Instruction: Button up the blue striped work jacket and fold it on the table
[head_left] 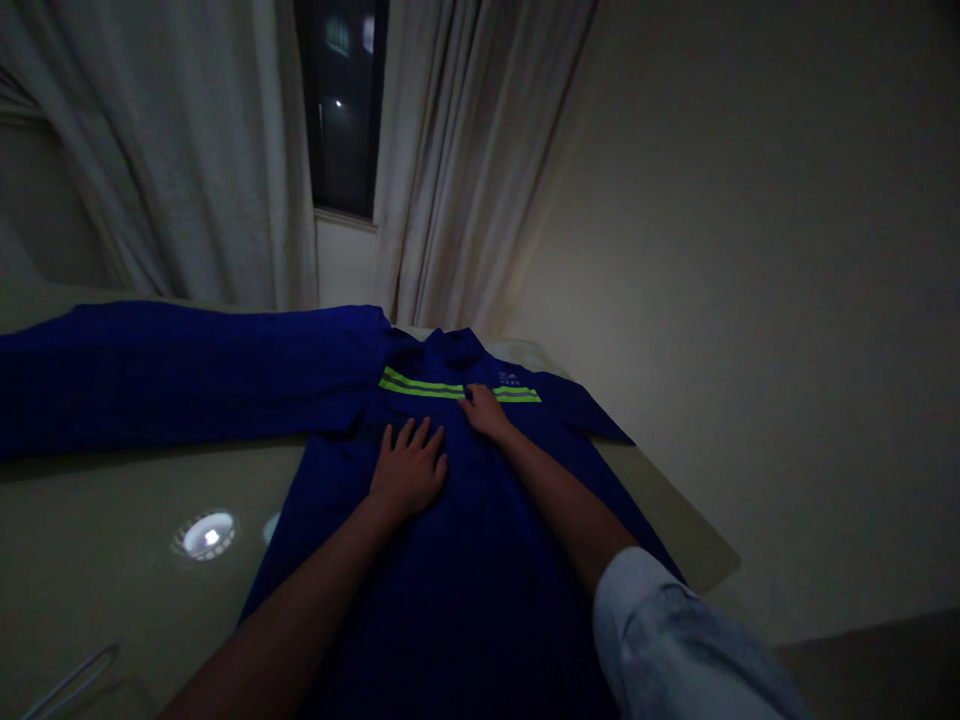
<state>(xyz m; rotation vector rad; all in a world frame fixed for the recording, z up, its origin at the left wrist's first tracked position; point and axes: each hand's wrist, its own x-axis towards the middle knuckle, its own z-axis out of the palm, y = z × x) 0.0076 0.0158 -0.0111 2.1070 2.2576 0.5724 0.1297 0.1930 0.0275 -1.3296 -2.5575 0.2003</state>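
Observation:
A dark blue work jacket lies spread front up, its collar at the far end. A yellow-green reflective strip crosses the chest, and a small pale print sits above its right part. One long sleeve stretches out to the left; the other shows only in part at the right. My left hand rests flat on the chest below the strip, fingers spread. At the middle of the strip, my right hand has its fingers curled in, pinching the jacket front; the fingertips are partly hidden.
The glossy table under the jacket mirrors a round light. A thin white loop-ended object lies at its near left. Pale curtains hang beside a dark window behind, and a plain wall stands close on the right.

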